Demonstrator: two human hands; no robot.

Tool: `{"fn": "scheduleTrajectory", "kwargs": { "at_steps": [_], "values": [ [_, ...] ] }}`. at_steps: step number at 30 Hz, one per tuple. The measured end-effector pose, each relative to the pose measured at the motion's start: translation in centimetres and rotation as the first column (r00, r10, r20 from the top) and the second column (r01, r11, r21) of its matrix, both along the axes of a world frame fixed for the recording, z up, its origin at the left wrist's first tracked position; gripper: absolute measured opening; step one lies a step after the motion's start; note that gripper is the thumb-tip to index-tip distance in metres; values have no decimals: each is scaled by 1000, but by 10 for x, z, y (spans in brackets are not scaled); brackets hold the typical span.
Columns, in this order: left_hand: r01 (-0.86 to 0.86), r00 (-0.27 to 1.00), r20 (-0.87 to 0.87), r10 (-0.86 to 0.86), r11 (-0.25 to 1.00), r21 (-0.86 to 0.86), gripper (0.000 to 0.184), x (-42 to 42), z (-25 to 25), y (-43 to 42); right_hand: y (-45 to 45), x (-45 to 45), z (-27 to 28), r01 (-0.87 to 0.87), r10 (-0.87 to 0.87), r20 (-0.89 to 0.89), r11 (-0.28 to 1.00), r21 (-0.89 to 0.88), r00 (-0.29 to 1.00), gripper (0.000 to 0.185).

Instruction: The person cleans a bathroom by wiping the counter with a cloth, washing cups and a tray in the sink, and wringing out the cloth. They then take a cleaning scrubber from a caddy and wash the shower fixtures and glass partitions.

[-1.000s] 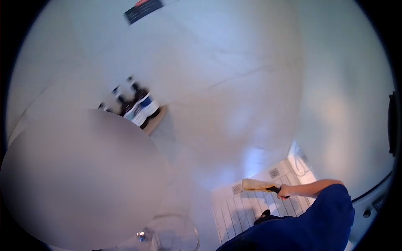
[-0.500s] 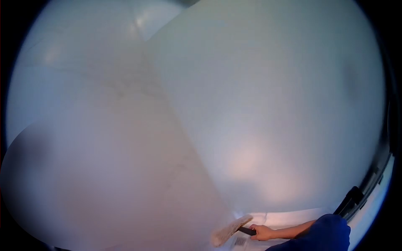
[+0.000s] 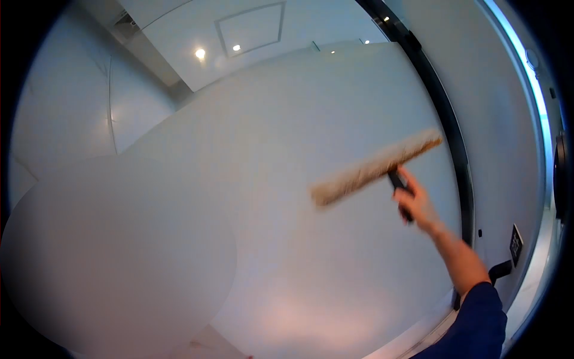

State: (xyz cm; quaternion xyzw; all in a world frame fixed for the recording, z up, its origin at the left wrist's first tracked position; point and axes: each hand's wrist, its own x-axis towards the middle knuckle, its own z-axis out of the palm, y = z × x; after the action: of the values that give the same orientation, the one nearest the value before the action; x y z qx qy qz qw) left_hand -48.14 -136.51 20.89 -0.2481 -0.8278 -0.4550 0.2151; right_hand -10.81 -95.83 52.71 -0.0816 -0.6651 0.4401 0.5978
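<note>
My right hand (image 3: 418,203) is closed around the black handle of a window washer (image 3: 376,170), a T-shaped tool with a long, fluffy beige sleeve. The sleeve slants from lower left to upper right against a large frosted pane (image 3: 269,131). Whether it presses on the surface or hovers just off it, I cannot tell. A dark blue sleeve (image 3: 472,326) covers my upper arm, which reaches up from the lower right. My left hand is out of view.
A dark frame (image 3: 451,125) borders the pane on the right, beside a grey wall with a small black sign (image 3: 516,245). Ceiling lights (image 3: 200,54) shine above, near an outlined ceiling panel (image 3: 251,29). A blurred round shape (image 3: 119,257) covers the lower left.
My right hand has raised the window washer from low near the floor to the pane's upper right. The view has tilted up, bringing the ceiling and side frame in.
</note>
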Motion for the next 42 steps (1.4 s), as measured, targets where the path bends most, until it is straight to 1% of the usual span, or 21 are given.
{"fn": "scheduleTrajectory", "kwargs": {
  "at_steps": [2, 4, 6, 7, 8, 9, 12, 16, 18, 19, 20, 21, 22, 24, 27, 31, 33, 35, 39, 40, 42],
  "values": [
    [-124, 935, -335, 115, 992, -6, 25, -26, 51, 3, 47, -18, 52, 11, -23, -239, 998, -55, 971, 63],
    [-462, 671, -628, 393, 885, 60, 22, -86, 67, -18, 104, -41, 104, 24, -49, -467, 998, -60, 883, 61],
    [-546, 433, -848, 305, 837, 23, 22, -38, 160, -43, 172, -46, 151, -40, -90, -629, 981, -189, 772, 47],
    [-179, 808, -451, 380, 887, 426, 22, -63, 149, -50, 209, -48, 174, -235, -2, -681, 938, -256, 733, 37],
    [-491, 508, -678, 532, 825, 280, 22, -40, 177, -55, 244, -49, 192, -426, 75, -730, 850, -310, 680, 27],
    [-768, 156, -857, 491, 606, 208, 22, -16, 207, -59, 276, -51, 200, -488, 137, -772, 838, -244, 621, 21],
    [-852, 155, -820, 551, 495, 172, 20, -25, 208, -87, 296, -90, 250, -571, 245, -813, 811, -126, 528, 23],
    [-886, 215, -839, 499, 461, 48, 18, -60, 198, -103, 165, -234, 362, -579, 566, -576, 794, 186, 590, 30],
    [-894, 202, -840, 504, 445, 52, 18, -78, 200, -104, 55, -331, 395, -567, 620, -394, 783, 256, 678, 35],
    [-891, 199, -840, 504, 450, 58, 19, -69, 189, -106, -4, -365, 394, -499, 507, -421, 856, 138, 753, 39],
    [-891, 201, -833, 516, 449, 63, 19, -60, 180, -109, 2, -417, 413, -865, 868, -7, 495, 83, 497, 45],
    [-887, 185, -850, 494, 456, 73, 19, -79, 185, -115, -51, -472, 394, -987, 982, 148, 132, -90, 118, 48],
    [-879, 164, -874, 458, 471, 82, 20, -85, 185, -117, -141, -470, 329, -480, 482, 94, 795, 370, 871, 54],
    [-862, 200, -856, 476, 501, 77, 19, -91, 183, -119, -172, -521, 281, -478, 473, 165, 681, 554, 865, 64],
    [-843, 208, -856, 473, 530, 89, 17, -119, 159, -162, -183, -480, 259, -534, 391, 384, 738, 412, 836, 60],
    [-854, 163, -878, 451, 511, 103, 16, -112, 185, -134, -5, -407, 326, -204, 271, -340, 954, 220, 901, 17],
    [-886, 120, -885, 450, 450, 109, 18, -116, 195, -127, 96, -348, 326, -297, 324, -444, 946, 132, 835, 18],
    [-874, 156, -881, 447, 477, 87, 23, -142, 196, -149, 104, -335, 327, -316, 153, -695, 942, -112, 703, 15],
    [-896, 166, -846, 507, 436, 86, 25, -204, 188, -202, -10, -406, 365, -378, 257, -669, 925, -38, 697, 28],
    [-889, 158, -856, 492, 449, 94, 24, -150, 182, -129, 50, -368, 363, -391, 304, -638, 920, 5, 707, 30],
    [-891, 155, -845, 512, 441, 104, 22, -136, 179, -119, -19, -407, 383, -432, 423, -486, 896, 101, 765, 30]
  ]
}}
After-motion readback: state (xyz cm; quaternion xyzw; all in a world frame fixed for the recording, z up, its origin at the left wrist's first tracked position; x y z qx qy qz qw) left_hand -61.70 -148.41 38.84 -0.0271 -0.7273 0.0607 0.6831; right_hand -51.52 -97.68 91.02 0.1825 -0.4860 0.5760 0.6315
